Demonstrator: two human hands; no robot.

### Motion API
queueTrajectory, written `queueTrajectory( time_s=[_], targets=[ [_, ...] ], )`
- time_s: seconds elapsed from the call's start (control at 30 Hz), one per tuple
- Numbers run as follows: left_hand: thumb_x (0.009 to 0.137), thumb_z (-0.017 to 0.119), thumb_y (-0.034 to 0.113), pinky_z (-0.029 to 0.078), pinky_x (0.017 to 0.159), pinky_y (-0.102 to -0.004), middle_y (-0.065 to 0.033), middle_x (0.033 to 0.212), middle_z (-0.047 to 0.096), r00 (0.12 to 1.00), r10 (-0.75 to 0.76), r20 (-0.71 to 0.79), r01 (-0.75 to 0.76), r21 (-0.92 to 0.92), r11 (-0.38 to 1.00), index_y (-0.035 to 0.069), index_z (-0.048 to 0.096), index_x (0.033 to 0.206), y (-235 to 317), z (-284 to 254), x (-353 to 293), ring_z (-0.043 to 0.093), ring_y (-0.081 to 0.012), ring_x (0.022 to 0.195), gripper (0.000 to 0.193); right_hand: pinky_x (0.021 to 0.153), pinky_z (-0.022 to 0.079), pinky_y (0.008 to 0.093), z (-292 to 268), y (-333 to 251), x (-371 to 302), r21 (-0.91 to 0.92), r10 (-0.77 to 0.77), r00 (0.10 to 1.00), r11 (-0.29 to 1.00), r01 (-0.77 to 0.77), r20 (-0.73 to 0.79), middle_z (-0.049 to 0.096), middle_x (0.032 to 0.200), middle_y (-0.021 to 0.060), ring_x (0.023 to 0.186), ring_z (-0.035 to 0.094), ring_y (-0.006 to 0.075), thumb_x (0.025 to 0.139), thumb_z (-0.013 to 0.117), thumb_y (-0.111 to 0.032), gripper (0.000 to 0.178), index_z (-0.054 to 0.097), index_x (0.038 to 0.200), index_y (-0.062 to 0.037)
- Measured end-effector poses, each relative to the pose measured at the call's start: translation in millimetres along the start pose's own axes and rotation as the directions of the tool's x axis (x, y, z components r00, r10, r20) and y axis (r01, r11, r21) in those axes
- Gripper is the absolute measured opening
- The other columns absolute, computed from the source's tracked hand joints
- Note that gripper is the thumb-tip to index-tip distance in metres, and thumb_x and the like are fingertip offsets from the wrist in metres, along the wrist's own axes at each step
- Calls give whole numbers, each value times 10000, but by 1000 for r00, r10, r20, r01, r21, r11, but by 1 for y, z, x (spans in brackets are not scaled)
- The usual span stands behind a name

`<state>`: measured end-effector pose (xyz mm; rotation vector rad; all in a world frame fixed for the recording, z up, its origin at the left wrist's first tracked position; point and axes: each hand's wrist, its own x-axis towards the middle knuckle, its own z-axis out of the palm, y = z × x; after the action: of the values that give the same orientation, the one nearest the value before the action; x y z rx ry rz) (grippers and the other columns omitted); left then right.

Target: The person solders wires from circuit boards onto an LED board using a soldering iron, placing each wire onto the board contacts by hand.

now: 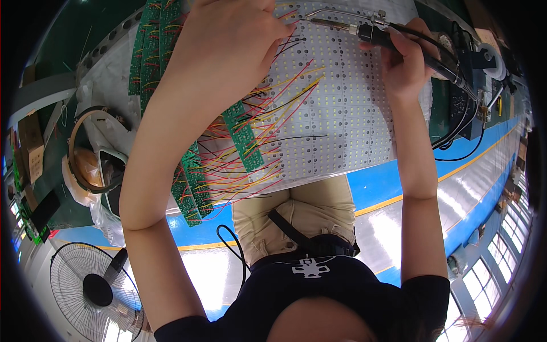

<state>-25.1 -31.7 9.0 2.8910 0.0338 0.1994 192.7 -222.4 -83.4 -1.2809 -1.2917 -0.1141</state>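
My right hand [407, 65] is closed around the black handle of a soldering iron [373, 37]. A thin bent metal tube [336, 12] is clamped along the iron, and both tips point left toward my left fingertips. My left hand [245, 40] is closed in a pinch at the top edge, apparently on a thin red wire; part of its fingers is cut off. Beneath both hands lies a pale panel [353, 114] with rows of small pads and holes. Green circuit boards [242, 137] with red, yellow and black wires [296, 102] lie on its left part, partly behind my left forearm.
More green board strips [142, 57] lie at the far left. A round hoop-like ring [73, 148] and plastic bags sit left of the panel. On the right, a black device [464, 108] has cables trailing. A fan [97, 289] stands at the lower left.
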Motion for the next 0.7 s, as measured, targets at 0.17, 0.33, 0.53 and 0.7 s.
queueTrajectory(
  time_s=[0.17, 0.33, 0.53, 0.7],
  targets=[
    [863, 697, 101, 364, 920, -375, -56, 923, 574, 1000, -3, -2, 3, 1, 1000, 91, 791, 952, -1, 1, 0, 581, -224, 878, 131, 369, 392, 249, -2, -4, -5, -1, 49, 999, 999, -49, -2, 509, 766, 108, 523, 673, 243, 939, 528, 5, 164, 662, 845, 6],
    [860, 703, 101, 368, 917, -375, -54, 927, 578, 1000, -1, -25, 0, -22, 1000, 91, 791, 949, -3, 6, 0, 579, -224, 878, 126, 375, 403, 260, -9, 1, -8, 152, 96, 995, 983, -98, 18, 511, 790, 111, 494, 640, 225, 945, 529, 12, 159, 668, 868, 2],
    [869, 695, 104, 369, 921, -374, -55, 933, 587, 999, -31, -38, 30, -26, 999, 91, 787, 986, -3, 7, -1, 592, -227, 876, 149, 376, 407, 251, -2, -2, -7, 63, 81, 997, 995, -81, -7, 502, 780, 107, 508, 649, 234, 946, 519, 16, 165, 667, 876, -4],
    [883, 675, 112, 362, 931, -375, -52, 929, 606, 999, -26, -46, 26, -14, 1000, 91, 778, 1022, -3, 7, 1, 608, -221, 891, 174, 376, 407, 251, -3, -3, -6, 129, 94, 996, 987, -93, -4, 496, 773, 106, 495, 638, 228, 945, 519, 14, 163, 664, 873, -2]
  ],
)
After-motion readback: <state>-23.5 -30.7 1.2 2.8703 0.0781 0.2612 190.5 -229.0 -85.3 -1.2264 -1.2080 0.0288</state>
